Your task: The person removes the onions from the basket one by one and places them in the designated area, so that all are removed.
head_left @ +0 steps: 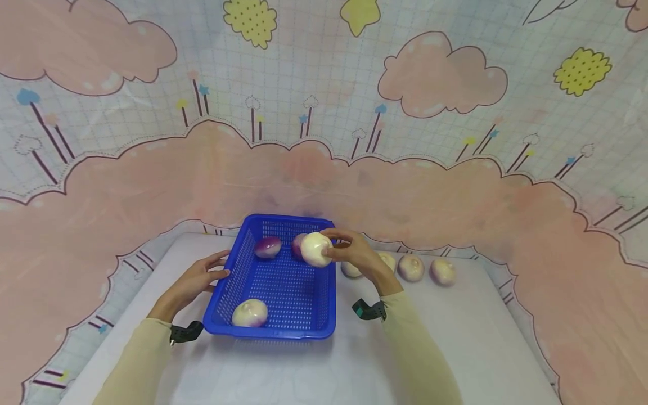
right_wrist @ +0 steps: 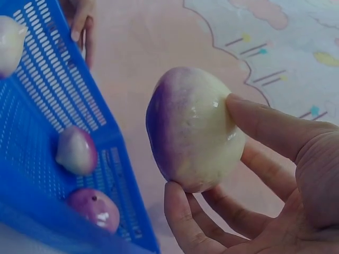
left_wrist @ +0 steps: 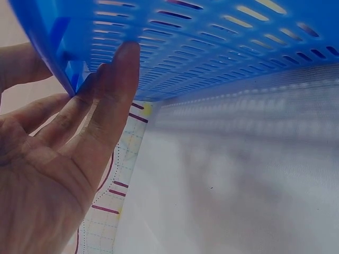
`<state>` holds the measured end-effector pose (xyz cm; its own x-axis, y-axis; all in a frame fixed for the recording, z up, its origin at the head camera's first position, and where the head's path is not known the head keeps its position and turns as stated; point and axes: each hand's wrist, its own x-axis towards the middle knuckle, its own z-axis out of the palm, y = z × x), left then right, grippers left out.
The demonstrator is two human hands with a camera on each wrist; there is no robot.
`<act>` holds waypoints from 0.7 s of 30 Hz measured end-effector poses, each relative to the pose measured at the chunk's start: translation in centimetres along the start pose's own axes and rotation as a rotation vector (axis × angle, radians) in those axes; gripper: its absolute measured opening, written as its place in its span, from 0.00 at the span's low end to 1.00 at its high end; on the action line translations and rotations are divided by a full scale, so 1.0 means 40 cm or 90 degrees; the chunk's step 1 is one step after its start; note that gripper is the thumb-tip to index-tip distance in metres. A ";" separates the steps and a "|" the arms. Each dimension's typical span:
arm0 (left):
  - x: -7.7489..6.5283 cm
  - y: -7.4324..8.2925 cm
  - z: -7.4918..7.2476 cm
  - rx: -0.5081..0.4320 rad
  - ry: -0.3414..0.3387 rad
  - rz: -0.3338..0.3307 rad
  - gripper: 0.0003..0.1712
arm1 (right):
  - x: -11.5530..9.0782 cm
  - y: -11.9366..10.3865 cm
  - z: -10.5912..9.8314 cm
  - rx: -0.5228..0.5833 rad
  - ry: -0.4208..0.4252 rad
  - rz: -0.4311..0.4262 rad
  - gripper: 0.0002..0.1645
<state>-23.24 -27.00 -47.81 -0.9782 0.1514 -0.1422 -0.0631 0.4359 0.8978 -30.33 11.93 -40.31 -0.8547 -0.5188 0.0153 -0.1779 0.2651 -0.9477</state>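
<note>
A white and purple turnip (head_left: 316, 249) is pinched between the thumb and fingers of my right hand (head_left: 356, 253), raised over the right side of a blue perforated basket (head_left: 270, 333). In the right wrist view the held turnip (right_wrist: 196, 129) shows a purple end and a pale end. My left hand (head_left: 194, 278) touches the basket's left side with fairly straight fingers; up close, one finger lies along the slotted wall (left_wrist: 212, 39). Inside the basket are a purple turnip (head_left: 268, 247) at the back, another turnip (head_left: 297, 247) partly hidden behind the held one, and a pale turnip (head_left: 250, 313) at the front.
Several more turnips stand in a row right of the basket, among them one turnip (head_left: 410, 268) and the rightmost turnip (head_left: 443, 272); my right hand partly covers others. A white table (head_left: 435, 349) bears everything, with a patterned cloth (head_left: 425, 208) behind it.
</note>
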 end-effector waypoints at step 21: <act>0.001 0.003 -0.001 -0.006 0.002 -0.008 0.41 | -0.114 0.087 -0.084 0.033 0.058 0.043 0.31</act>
<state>-23.28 -26.96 -47.70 -0.9778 0.1435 -0.1525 -0.0773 0.4292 0.8999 -28.68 17.93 -42.61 -0.9049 -0.4251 -0.0225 -0.0951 0.2533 -0.9627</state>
